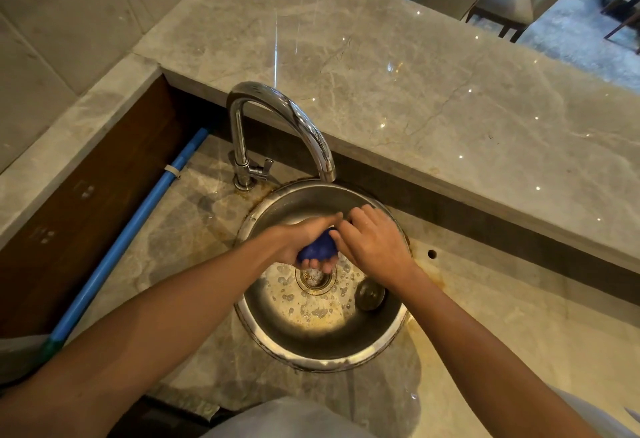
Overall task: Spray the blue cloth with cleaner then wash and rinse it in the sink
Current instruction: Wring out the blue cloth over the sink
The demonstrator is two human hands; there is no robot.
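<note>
The blue cloth [319, 250] is bunched into a small wad over the round steel sink [277, 340]. My left hand [304, 237] is closed around it from the left, and my right hand [374, 242] presses on it from the right. Most of the cloth is hidden between the two hands. Both hands hover above the drain [317, 278], just below the spout of the chrome tap [287, 126]. Suds and droplets dot the sink's bottom. I see no water stream and no spray bottle.
A drain plug [370, 294] lies in the sink at the right. A raised marble counter [415, 84] runs behind the tap. A blue pipe [138, 229] slants along the left wall. A small hole [431, 254] sits in the lower counter to the right of the sink.
</note>
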